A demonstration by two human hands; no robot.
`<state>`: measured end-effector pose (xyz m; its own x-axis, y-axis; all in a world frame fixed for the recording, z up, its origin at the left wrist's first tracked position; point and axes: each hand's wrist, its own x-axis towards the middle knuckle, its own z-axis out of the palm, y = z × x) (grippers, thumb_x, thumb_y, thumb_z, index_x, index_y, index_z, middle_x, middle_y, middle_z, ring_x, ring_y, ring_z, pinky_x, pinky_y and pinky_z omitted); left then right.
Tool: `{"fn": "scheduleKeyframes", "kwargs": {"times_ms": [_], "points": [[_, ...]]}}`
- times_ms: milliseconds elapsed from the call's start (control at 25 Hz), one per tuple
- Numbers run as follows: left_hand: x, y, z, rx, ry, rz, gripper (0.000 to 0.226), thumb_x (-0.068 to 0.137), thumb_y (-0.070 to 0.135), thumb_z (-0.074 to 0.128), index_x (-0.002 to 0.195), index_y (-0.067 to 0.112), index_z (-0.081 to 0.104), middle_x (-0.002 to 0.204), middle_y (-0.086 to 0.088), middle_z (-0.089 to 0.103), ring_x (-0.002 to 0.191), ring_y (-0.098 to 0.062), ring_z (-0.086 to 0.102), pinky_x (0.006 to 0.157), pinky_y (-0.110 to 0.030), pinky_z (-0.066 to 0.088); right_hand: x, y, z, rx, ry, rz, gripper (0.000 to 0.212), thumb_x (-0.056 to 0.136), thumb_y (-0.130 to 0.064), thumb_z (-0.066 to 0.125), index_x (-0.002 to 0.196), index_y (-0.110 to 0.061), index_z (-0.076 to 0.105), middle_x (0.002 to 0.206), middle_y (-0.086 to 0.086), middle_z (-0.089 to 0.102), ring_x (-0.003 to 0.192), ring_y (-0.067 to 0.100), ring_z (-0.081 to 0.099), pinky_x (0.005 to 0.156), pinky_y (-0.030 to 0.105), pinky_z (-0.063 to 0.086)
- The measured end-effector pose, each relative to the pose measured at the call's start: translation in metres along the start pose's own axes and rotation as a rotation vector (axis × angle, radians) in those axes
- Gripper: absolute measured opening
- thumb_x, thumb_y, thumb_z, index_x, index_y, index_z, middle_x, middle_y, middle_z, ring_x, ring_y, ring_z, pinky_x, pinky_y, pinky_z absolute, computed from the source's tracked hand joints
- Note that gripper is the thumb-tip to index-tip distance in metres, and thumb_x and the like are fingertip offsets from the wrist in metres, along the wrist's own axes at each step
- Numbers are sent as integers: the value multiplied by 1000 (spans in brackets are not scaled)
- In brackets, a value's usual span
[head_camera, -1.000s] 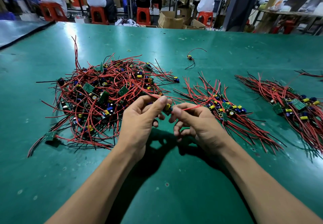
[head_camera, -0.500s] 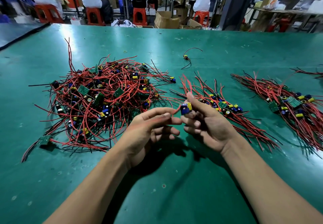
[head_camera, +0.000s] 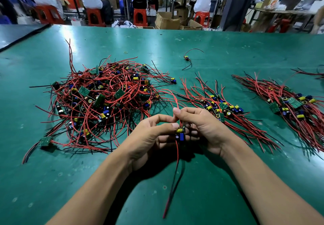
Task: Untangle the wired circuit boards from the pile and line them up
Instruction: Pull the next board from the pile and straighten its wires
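Green table (head_camera: 228, 49): its right side is cut off by the frame. Tangled pile (head_camera: 105, 102), left: boards mostly buried under red wire, count indeterminate. Middle row (head_camera: 220, 109) lies lined up. Right row (head_camera: 289, 105) runs off the edge. Left hand (head_camera: 150, 137) holds one circuit board (head_camera: 180, 133) above the table, near the pile, thumb on top, lower fingers hidden. Right hand (head_camera: 205, 128) pinches its upper leads (head_camera: 177, 102). Half a second earlier the right hand alone held the board, higher; its lower leads (head_camera: 176, 163) now hang toward the camera.
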<state>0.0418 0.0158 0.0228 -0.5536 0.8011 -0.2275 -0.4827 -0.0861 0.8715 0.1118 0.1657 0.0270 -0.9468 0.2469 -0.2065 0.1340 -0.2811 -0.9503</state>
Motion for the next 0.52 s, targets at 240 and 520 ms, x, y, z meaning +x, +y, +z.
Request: {"fn": "scheduleKeyframes", "kwargs": {"times_ms": [240,520], "points": [[2,-4,3,-108,24,-39,26,72,3,69,96,6,60,92,-26,70,78,-31,74,70,-40,60,3,3,-4,106,-21,17,26,66,-27,83,87,-18,69,69,3,53,41,5,47,36,14,39],[2,-8,1,157,25,116,15,84,1,67,86,10,78,86,-17,75,72,-26,74,69,-34,61,2,8,-7,40,-55,-23,15,69,-19,86,78,-20,74,76,3,64,57,13,58,43,23,47]]}}
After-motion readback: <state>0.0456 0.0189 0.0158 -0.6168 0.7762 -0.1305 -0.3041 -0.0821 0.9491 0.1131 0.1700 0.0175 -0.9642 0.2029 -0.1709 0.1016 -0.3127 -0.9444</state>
